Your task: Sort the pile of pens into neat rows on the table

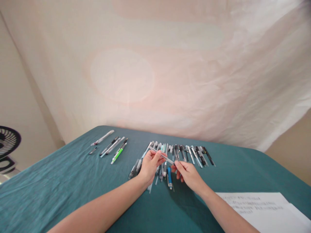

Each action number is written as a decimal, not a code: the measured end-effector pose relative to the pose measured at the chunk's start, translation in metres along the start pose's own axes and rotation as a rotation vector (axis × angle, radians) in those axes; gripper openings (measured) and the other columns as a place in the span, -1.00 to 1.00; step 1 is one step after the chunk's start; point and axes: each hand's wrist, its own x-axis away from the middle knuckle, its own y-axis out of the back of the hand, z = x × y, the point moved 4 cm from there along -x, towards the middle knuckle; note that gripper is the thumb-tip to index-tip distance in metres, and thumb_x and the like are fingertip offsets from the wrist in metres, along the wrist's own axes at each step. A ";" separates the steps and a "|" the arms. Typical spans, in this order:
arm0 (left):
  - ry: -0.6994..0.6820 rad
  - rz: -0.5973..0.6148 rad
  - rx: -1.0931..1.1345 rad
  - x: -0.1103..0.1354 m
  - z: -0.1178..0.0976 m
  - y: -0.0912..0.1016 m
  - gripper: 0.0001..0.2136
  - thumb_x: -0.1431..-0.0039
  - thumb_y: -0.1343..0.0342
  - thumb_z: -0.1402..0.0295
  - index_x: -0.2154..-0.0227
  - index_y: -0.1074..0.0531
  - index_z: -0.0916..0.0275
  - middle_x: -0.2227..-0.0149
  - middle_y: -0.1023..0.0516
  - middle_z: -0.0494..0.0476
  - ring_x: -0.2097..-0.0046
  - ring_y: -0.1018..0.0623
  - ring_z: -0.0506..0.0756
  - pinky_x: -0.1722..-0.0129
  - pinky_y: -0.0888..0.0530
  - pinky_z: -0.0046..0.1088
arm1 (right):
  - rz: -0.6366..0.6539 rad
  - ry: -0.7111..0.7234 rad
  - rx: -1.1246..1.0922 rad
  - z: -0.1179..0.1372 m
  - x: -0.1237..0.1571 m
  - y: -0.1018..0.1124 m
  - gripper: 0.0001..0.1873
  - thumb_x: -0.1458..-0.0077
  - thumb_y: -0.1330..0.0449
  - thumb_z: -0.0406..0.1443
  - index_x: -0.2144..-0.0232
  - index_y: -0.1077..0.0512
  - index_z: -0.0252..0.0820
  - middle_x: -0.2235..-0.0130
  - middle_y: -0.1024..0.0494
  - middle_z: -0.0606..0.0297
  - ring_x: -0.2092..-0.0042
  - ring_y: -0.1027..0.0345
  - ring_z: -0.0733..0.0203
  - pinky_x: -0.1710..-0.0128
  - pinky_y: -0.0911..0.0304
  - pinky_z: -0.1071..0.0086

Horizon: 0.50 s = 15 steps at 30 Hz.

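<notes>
Between my two hands is a slim, greyish translucent pen, held slantwise above the pens on the table. My left hand pinches it around the middle with thumb and fingers. At its lower right end, my right hand closes thumb and forefinger on it. Just below lies a blue pen with a clip, pointing toward me. A row of dark and clear pens stretches off to the right. Beside my left wrist lie several dark pens. My left hand hides part of the pile.
Further left on the teal cloth lie a green pen, several black and clear pens and a large clear pen. White paper with writing is at the lower right. A black fan stands at the left edge.
</notes>
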 end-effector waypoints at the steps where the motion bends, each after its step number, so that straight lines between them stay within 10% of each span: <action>1: 0.002 0.000 -0.001 0.000 0.000 0.000 -0.77 0.01 -0.10 0.24 0.45 -0.18 0.26 0.37 -0.51 0.15 0.27 -0.51 0.05 0.17 -0.39 -0.34 | -0.004 0.010 0.013 0.001 0.000 0.000 -0.56 -0.05 0.06 -0.01 0.42 -0.38 -0.26 0.47 -0.45 0.27 0.58 -0.23 0.35 0.68 -0.09 0.51; 15: 0.010 -0.004 0.005 0.001 0.000 -0.001 -0.76 0.02 -0.11 0.23 0.46 -0.19 0.26 0.38 -0.51 0.14 0.28 -0.51 0.05 0.16 -0.39 -0.32 | 0.045 0.023 -0.004 0.002 0.001 -0.002 -0.58 -0.04 0.04 -0.02 0.36 -0.38 -0.25 0.41 -0.46 0.27 0.58 -0.22 0.37 0.68 -0.10 0.51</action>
